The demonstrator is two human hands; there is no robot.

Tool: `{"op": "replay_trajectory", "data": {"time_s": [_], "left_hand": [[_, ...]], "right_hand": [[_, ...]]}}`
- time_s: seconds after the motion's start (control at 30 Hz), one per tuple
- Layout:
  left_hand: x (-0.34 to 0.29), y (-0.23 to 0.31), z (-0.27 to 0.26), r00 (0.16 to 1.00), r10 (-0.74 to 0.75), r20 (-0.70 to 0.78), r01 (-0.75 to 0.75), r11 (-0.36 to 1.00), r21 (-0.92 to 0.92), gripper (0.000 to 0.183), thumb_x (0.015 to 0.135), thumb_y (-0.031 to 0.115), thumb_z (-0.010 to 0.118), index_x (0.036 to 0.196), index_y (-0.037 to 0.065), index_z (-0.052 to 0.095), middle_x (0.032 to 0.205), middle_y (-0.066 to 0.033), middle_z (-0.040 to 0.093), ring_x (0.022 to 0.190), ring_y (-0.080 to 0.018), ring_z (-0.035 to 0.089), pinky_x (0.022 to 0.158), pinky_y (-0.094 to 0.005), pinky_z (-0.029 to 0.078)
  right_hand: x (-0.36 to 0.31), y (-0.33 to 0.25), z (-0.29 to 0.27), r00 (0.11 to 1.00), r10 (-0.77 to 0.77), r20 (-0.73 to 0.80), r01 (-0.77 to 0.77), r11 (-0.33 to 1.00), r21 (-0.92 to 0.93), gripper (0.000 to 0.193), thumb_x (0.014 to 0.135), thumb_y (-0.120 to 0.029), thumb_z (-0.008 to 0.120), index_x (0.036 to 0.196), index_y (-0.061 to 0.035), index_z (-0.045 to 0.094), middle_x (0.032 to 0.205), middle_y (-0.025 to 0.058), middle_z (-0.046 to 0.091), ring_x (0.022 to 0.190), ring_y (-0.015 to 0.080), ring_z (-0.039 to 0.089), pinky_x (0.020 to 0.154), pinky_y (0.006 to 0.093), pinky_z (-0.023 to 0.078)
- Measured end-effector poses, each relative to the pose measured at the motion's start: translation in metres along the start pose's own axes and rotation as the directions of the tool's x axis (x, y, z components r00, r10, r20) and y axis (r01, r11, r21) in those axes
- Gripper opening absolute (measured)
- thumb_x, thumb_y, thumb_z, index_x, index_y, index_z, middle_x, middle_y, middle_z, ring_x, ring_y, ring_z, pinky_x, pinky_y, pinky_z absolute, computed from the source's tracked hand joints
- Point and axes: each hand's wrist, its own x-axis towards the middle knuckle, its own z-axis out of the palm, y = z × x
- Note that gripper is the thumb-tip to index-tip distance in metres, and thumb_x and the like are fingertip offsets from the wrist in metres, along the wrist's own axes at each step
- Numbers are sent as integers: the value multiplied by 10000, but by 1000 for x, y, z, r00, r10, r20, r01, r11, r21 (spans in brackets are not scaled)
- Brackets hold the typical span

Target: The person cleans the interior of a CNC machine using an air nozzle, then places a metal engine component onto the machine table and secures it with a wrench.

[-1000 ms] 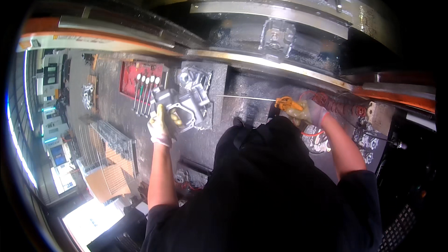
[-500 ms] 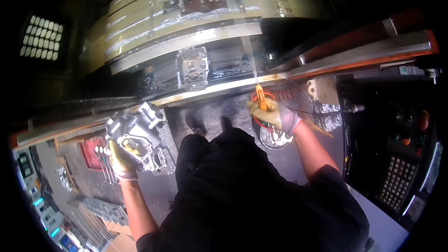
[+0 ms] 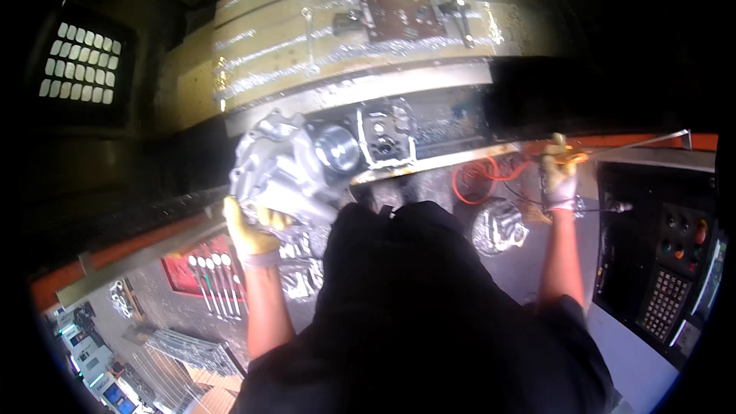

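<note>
Silver casting (image 3: 277, 169) is gripped at its near edge by the left hand (image 3: 253, 234), raised beside the machine sill's (image 3: 437, 165) left end; right hand (image 3: 560, 180) is closed around an orange air gun (image 3: 571, 159).

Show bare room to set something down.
The yellowish bed looks free left of the thin rod, and toward the dim right end past the clamps. Crowded: the brown plate between them, and around the metal part in the left hand.
</note>
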Motion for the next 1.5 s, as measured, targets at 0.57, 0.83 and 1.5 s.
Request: {"op": "replay_trajectory", "data": {"time_s": [0.57,0.83,1.5], "left_hand": [[94,34,3,992,-118,36,114,990,83,685,1023,698,414,787,83,601,644,-74,542,611,-247,540,685,-457,495],[105,37,67,975,174,-136,-75,841,536,378,1066,306,582,987,-47,690,748,-127,688,585,-223,652,549,-332,526],[131,-26,120,797,-603,20,-489,-627,607,367,1008,278,528,1272,83,692,1166,-106,763,1112,-260,725,988,-426,544]], "right_hand": [[44,71,-27,923,383,-22,-382,923,55,318,1029,35,524,1331,50,623,1255,48,680,1114,143,659,1002,232,499],[32,7,2,878,450,-159,-438,627,-644,272,1019,-355,670,1094,-94,698,830,70,724,726,178,703,608,304,535],[1,-119,496,263,531,806,-829,551,-93,655,813,-252,786,1307,111,556,1109,182,725,984,292,704,792,401,574]]}}
